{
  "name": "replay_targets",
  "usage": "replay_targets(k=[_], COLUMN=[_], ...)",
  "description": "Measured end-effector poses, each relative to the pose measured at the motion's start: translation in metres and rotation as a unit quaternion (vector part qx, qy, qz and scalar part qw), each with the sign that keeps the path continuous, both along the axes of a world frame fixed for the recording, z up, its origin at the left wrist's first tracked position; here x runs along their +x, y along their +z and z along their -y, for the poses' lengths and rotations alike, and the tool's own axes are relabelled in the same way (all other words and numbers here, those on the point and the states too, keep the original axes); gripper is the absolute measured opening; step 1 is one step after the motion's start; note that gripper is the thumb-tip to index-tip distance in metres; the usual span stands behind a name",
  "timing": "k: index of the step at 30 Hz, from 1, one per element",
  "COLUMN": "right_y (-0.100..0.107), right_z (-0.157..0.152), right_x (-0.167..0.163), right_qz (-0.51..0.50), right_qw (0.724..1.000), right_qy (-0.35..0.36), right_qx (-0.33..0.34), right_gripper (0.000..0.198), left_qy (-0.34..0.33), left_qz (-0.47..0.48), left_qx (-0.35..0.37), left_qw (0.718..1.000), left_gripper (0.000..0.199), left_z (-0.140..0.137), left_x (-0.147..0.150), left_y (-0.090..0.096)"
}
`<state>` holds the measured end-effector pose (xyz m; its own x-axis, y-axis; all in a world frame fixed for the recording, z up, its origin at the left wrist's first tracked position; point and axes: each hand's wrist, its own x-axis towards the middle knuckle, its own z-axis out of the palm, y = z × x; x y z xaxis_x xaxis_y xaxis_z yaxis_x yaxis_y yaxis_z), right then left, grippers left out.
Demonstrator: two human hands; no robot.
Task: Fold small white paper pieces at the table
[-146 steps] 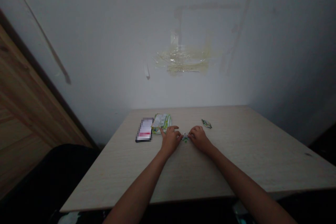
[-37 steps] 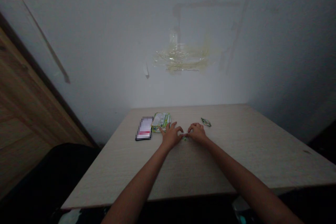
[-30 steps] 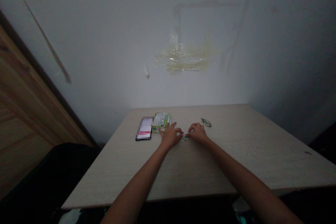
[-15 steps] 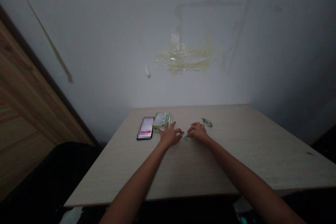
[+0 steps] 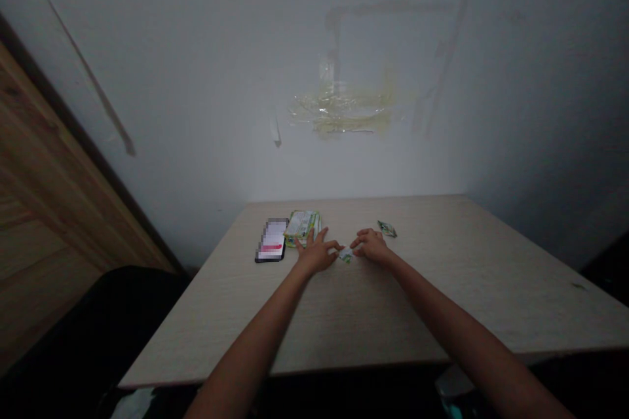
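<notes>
A small white-and-green folded packet [image 5: 346, 254] lies low over the table between my two hands. My left hand [image 5: 317, 255] pinches its left edge with thumb and forefinger. The other left fingers are spread, with their tips at the flat green-and-white packets [image 5: 301, 225]. From the opposite side, the curled fingers of my right hand [image 5: 372, 247] hold the folded packet's right edge. Just beyond that hand lies another small folded green packet [image 5: 387, 229]. The print on the pieces is too small to read.
A phone [image 5: 272, 241] with a lit, blurred screen lies left of the flat packets. The pale wooden table [image 5: 354, 334] meets a wall [image 5: 221, 105] with old tape [image 5: 348, 111] on it. At far left are wooden boards [image 5: 54, 190] and a dark covered shape [image 5: 113, 321].
The folded packet shows a little more of its surface between my fingers, and my right fingertips have shifted slightly right. Otherwise the hands stay in nearly the same place.
</notes>
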<state>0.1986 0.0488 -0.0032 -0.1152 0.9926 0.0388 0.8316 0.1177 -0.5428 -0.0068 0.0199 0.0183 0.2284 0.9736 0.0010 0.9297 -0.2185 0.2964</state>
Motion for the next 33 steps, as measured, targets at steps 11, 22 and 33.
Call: replay_targets(k=[11, 22, 33], right_y=[-0.001, -0.001, 0.005], right_z=[0.013, 0.019, 0.016], right_x=[0.0, -0.004, -0.009], right_qz=[-0.023, -0.024, -0.012], right_qw=[0.999, 0.997, 0.999], right_qy=[0.009, -0.008, -0.025], right_qx=[0.036, 0.075, 0.046], right_gripper=[0.023, 0.022, 0.027], left_qy=[0.007, 0.019, 0.001], left_qz=[0.007, 0.025, 0.013], left_qx=[0.098, 0.132, 0.12], left_qw=[0.995, 0.991, 0.993], left_gripper=[0.026, 0.022, 0.022], left_z=[0.01, 0.011, 0.003], left_x=[0.007, 0.015, 0.016], left_y=[-0.007, -0.007, -0.007])
